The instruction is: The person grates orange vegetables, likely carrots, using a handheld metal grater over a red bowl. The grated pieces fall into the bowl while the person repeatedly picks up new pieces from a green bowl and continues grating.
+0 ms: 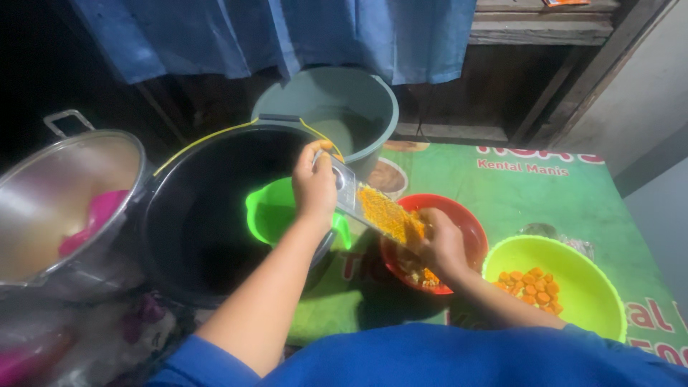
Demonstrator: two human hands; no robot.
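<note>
I see my left hand point(314, 185) clenched on the top end of the grater point(373, 208), whose long axis slopes down toward my right hand point(443, 247), closed on something orange I can't make out, over the red bowl point(469, 222).

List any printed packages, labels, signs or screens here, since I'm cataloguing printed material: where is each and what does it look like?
Printed green banner sheet: spread flat as the table cover under the bowls, green with red and white lettering and round pictures near the grey bucket.
Small orange printed item: on the wooden shelf at top right, mostly cut off by the frame edge.
No screens are in view.
</note>
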